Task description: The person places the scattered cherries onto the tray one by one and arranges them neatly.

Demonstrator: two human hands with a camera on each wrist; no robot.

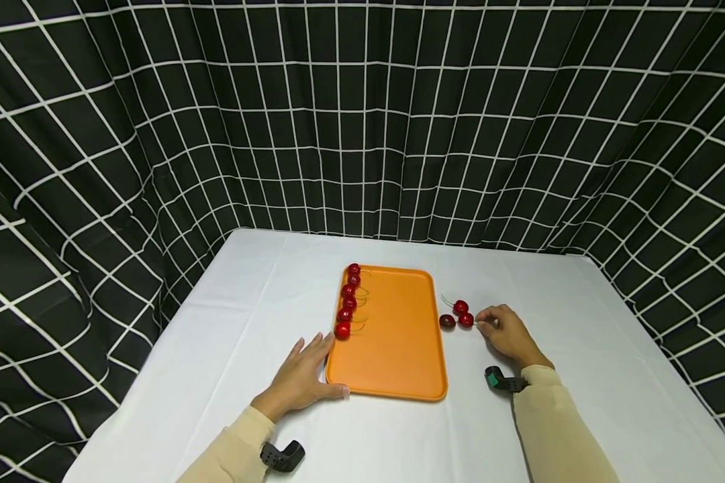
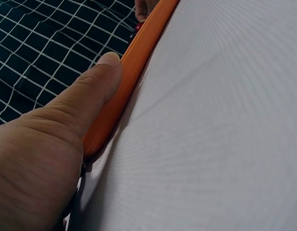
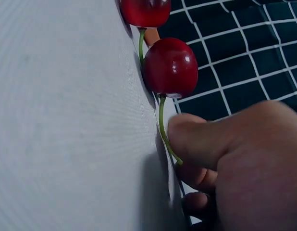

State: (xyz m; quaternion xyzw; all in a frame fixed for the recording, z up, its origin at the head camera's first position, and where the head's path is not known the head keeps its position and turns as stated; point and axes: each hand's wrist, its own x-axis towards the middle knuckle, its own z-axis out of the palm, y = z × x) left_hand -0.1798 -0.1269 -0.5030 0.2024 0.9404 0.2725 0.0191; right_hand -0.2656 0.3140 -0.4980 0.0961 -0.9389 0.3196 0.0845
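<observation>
My left hand rests at the near left corner of an orange tray, fingers spread along its side. In the left wrist view its thumb lies against the tray's rim. Right of the tray, my right hand pinches the thin green stem of a red cherry between thumb and curled fingers. That cherry sits on the white cloth, close to another red cherry and a darker cherry. Several red cherries line the tray's left edge, stems pointing right.
A white cloth covers the table. Behind and at both sides hangs a black curtain with a white grid. Dark bands with small devices are worn on both wrists.
</observation>
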